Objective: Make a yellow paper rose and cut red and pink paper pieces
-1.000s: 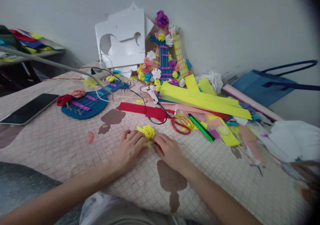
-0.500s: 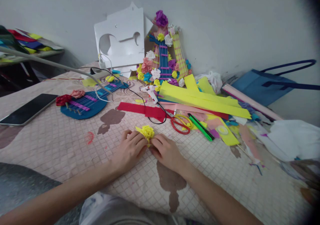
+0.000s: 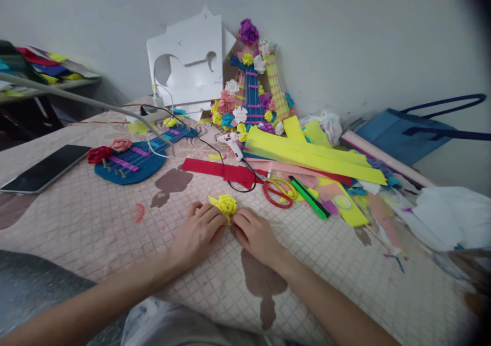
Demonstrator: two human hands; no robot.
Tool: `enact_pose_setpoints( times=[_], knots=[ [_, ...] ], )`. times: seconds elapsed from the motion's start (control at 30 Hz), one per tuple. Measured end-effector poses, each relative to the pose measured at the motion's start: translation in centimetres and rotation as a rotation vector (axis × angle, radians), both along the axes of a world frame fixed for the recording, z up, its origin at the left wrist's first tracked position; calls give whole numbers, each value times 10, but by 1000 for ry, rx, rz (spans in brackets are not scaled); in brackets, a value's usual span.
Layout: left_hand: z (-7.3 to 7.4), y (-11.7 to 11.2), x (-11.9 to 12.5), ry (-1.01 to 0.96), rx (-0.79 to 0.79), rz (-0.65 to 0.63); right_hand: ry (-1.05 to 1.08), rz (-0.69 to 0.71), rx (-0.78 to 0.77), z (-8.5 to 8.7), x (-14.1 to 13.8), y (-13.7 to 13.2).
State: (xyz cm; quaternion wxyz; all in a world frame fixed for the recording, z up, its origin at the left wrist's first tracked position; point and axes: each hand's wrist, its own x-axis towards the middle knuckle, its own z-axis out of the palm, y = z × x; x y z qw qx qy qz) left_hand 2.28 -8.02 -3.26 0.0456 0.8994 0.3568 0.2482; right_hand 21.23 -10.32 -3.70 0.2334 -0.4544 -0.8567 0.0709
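Observation:
A ruffled yellow paper flower is between my two hands, low over the patterned tablecloth. My left hand grips its left lower side with curled fingers. From the right, my right hand pinches the flower's base. My fingers partly hide the base. Beyond the hands lie a red paper strip, scissors with red and yellow handles and a green box cutter. A white glue gun lies behind the red strip, its black cord looping towards the scissors.
At left are a phone and a blue cardboard guitar with paper roses. Decorated guitars and a white cut-out board lean against the wall. Yellow paper strips, scraps and a blue bag fill the right.
Both hands keep hold of the yellow flower with barely any movement. The whole view has shifted very slightly.

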Motion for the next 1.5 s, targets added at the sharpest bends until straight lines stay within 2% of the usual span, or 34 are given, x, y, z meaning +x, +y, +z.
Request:
enact_pose_setpoints(
  times=[0.17,0.33,0.5,0.6,0.8,0.9,1.5],
  knots=[
    [1,1,0,-41,-33,9,46,-2,-31,0,0,0],
    [6,0,0,-52,-131,11,21,2,7,-1,-1,0],
    [4,1,-1,-93,-171,9,-12,-3,43,-2,-2,0],
    [2,1,-1,-107,-143,20,-21,11,52,-1,-3,1],
    [2,-1,-3,-66,45,-57,-44,15,52,0,-3,1],
    [0,-2,-3,-52,99,-53,-48,14,46,-1,-3,1],
    [1,-2,-3,-40,76,-27,8,-2,48,-4,-3,-1]
  ],
)
